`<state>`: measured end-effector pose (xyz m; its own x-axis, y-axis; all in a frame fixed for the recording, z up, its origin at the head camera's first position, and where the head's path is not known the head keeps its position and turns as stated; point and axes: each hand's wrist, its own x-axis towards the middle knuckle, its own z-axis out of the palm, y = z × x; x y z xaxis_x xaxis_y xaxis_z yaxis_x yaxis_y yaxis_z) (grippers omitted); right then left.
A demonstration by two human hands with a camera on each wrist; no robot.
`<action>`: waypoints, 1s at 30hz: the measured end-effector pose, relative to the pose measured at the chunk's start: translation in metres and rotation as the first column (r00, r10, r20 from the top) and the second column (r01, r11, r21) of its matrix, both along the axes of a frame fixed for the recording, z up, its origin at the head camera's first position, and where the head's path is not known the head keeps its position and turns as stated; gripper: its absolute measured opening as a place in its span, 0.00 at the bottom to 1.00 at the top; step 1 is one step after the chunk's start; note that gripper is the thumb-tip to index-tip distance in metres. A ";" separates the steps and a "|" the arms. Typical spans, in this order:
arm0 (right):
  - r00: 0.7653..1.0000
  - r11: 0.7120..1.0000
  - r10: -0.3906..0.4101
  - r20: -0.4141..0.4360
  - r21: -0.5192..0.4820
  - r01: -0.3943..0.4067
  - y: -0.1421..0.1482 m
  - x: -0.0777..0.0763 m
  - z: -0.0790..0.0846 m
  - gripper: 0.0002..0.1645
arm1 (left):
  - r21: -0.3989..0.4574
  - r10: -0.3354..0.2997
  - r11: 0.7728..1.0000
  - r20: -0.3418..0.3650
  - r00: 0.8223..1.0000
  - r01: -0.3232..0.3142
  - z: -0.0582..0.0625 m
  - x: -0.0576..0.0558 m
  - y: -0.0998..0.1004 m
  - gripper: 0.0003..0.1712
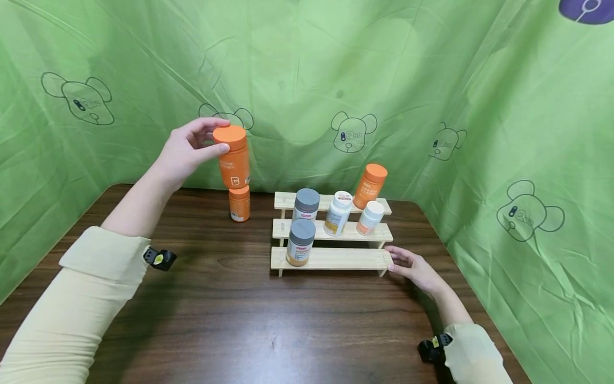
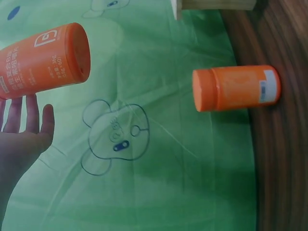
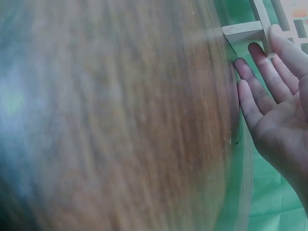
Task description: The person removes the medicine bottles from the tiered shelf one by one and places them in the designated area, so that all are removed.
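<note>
My left hand [image 1: 184, 146] grips a large orange supplement bottle [image 1: 234, 165] around its lid, thumb on the near side. In the left wrist view the held bottle's base hangs in the air, apart from a smaller orange bottle [image 2: 238, 89]. That smaller bottle stands upright on the table and overlaps the held one in the head view. My right hand [image 1: 416, 271] is at the right end of a three-step wooden display rack [image 1: 345, 260], thumb and fingers on either side of the lowest board's end. The right wrist view shows its other fingers loosely extended beneath.
Several bottles stand on the rack: an orange bottle [image 1: 370, 186] at the top right, a white bottle [image 1: 338, 214] and a smaller white bottle [image 1: 370, 218] on the middle step, and grey-lidded jars [image 1: 300, 242] at the left. Green cloth [image 1: 297, 80] hangs behind the dark wooden table [image 1: 268, 320].
</note>
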<state>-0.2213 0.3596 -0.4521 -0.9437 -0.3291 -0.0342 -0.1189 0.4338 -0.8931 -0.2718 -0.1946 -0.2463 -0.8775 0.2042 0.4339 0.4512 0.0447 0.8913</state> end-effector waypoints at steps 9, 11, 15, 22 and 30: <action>1.000 1.000 -0.001 0.013 -0.008 0.002 0.000 0.000 0.001 0.35 | -0.102 0.099 0.990 0.019 0.995 -0.097 -0.017 -0.003 -0.014 0.28; 1.000 1.000 -0.001 0.011 -0.008 0.001 0.000 0.000 0.001 0.35 | -0.107 0.116 0.988 0.018 0.993 -0.113 -0.022 -0.005 -0.017 0.29; 1.000 1.000 0.002 0.009 -0.009 -0.002 0.001 0.000 0.001 0.35 | -0.117 0.146 0.983 0.020 0.989 -0.143 -0.029 -0.007 -0.023 0.30; 1.000 1.000 0.003 0.011 -0.001 -0.003 0.000 0.001 0.001 0.36 | -0.139 0.193 0.973 0.038 0.981 -0.186 -0.040 -0.011 -0.034 0.31; 1.000 1.000 -0.001 0.023 -0.014 0.002 -0.001 0.001 0.002 0.35 | -0.171 0.267 0.952 0.054 0.962 -0.255 -0.052 -0.015 -0.041 0.31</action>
<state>-0.2208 0.3590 -0.4503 -0.9432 -0.3283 -0.0512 -0.0977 0.4213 -0.9017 -0.2868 -0.2358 -0.2987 -0.9384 0.0251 0.3446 0.3361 0.2971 0.8937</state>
